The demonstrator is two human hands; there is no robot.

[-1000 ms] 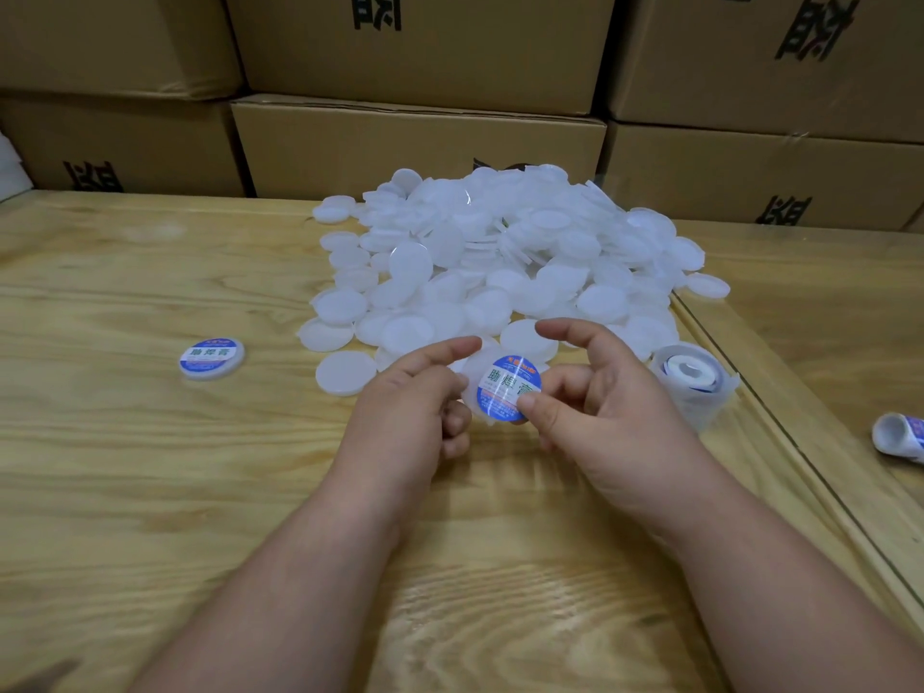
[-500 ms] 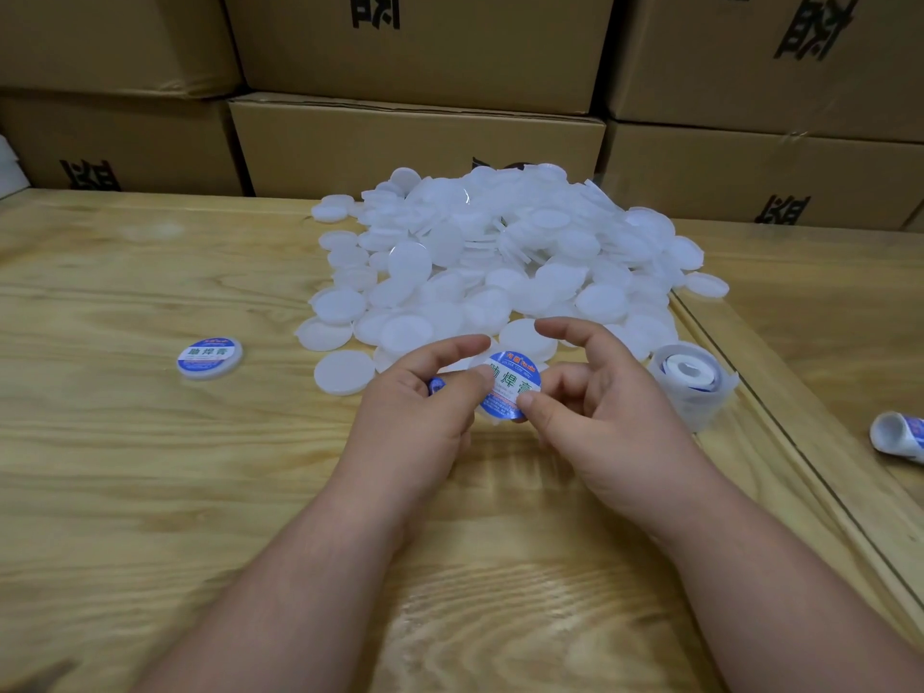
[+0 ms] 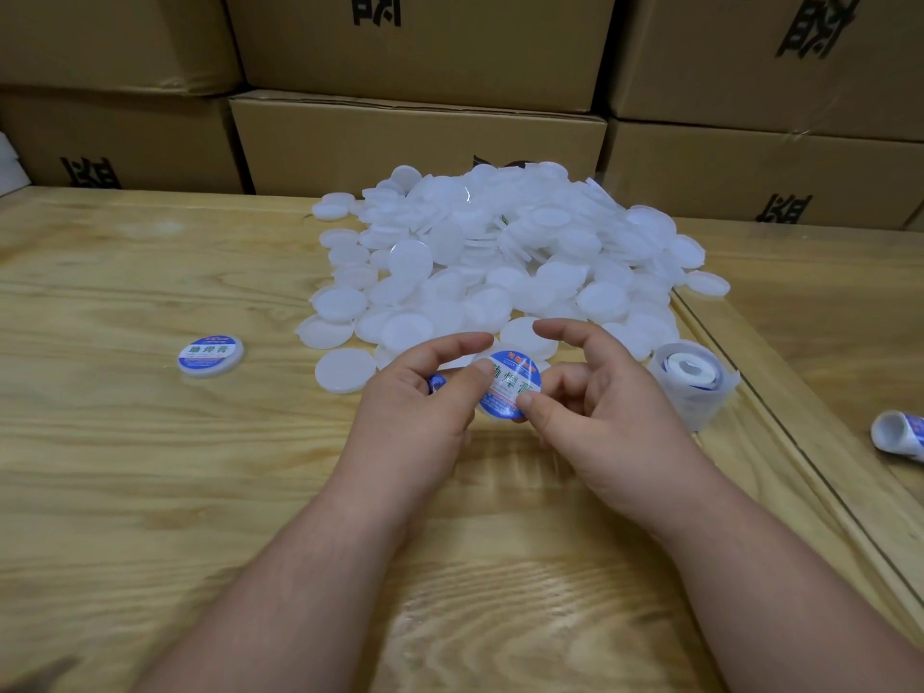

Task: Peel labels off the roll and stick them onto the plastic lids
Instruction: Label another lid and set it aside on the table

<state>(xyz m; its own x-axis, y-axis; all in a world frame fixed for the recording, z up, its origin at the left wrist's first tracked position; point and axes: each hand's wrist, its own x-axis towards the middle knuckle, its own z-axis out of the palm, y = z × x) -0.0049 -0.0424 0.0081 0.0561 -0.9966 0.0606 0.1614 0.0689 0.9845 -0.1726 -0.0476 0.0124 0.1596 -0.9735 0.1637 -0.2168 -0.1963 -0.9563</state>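
- Stacked cardboard boxes (image 3: 420, 137) wall off the far edge of the table, each printed with a large black character, cut off or upside down and not readable.
- The wooden table (image 3: 150, 492) carries everything; a seam runs along its right side.
- A heap of plain white plastic lids (image 3: 500, 257) lies at the far middle, spilling toward the hands.
- The left hand (image 3: 425, 412) pinches the left edge of a labelled lid (image 3: 515, 387) between thumb and forefinger; a scrap of blue shows under its fingers, too hidden to identify.
- The right hand (image 3: 605, 412) has its thumb on the lid's lower right edge, its forefinger arched above and clear of it.
- The label roll (image 3: 692, 382) stands just right of the right hand, backing paper loose around it.
- That lid's round blue-rimmed label reads 助焊膏 in green.
- A finished lid (image 3: 211, 356) with the same writing lies well apart on the left.
- A second small roll (image 3: 897, 435) lies past the seam at the right edge.
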